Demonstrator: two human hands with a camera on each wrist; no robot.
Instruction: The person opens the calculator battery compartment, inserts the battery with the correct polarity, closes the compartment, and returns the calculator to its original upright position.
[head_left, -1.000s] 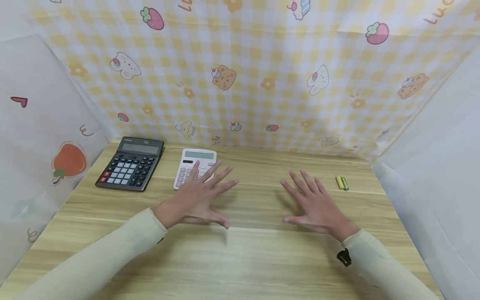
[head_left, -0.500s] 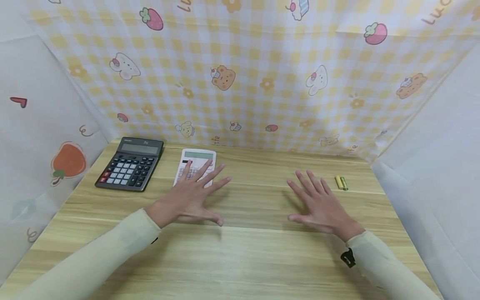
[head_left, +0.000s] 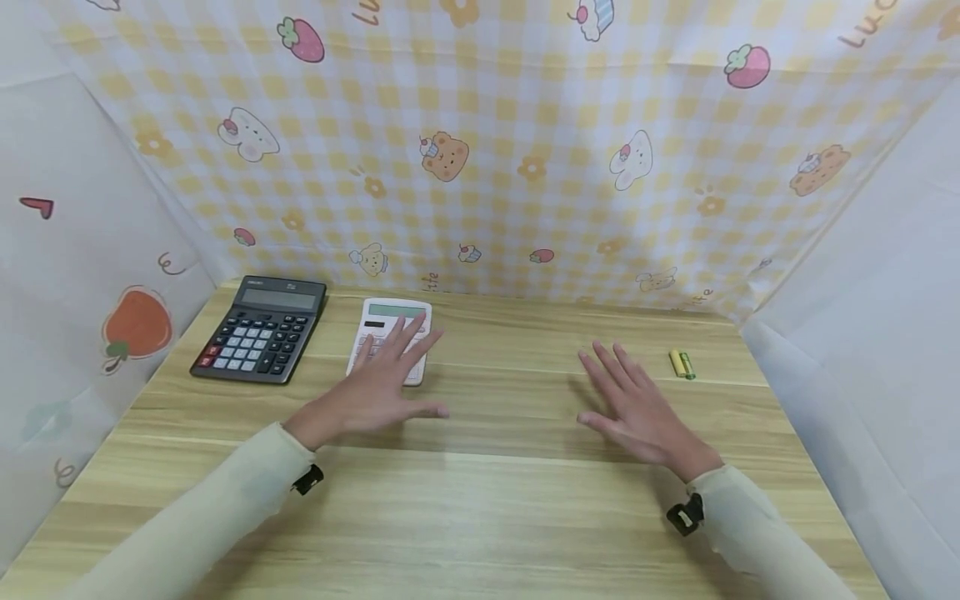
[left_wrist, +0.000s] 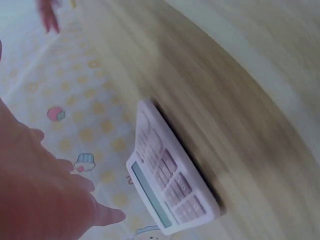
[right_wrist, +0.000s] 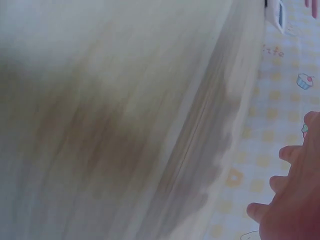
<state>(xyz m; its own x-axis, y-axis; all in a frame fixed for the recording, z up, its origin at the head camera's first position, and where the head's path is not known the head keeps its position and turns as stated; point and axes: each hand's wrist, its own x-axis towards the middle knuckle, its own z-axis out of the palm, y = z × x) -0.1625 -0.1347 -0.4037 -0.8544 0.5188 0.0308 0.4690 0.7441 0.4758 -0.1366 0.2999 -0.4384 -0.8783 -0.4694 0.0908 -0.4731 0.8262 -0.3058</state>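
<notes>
My left hand (head_left: pixel 372 392) is held over the table with its fingers spread, overlapping the lower part of a pale pink calculator (head_left: pixel 397 310) in the head view. The left wrist view shows that calculator (left_wrist: pixel 170 175) with its screen and keys, apart from the fingers. To the right, my right hand (head_left: pixel 639 408) hovers with straight, spread fingers and holds nothing. Nearest to it lie two small batteries (head_left: pixel 682 364), one yellow and one green and yellow, side by side. A larger dark grey calculator (head_left: pixel 261 329) lies at the back left.
The wood-grain table (head_left: pixel 480 517) is bounded at the back by a yellow checked cloth (head_left: pixel 510 200) with cartoon prints. Whitish sheets stand along the left side (head_left: pixel 60 250) and the right side (head_left: pixel 885 333). A black strap piece (head_left: pixel 684 514) hangs at my right wrist.
My left hand has shifted slightly left and turned, its thumb rising in view. The right hand has drifted a little to the right. The calculators and batteries stay in place.
</notes>
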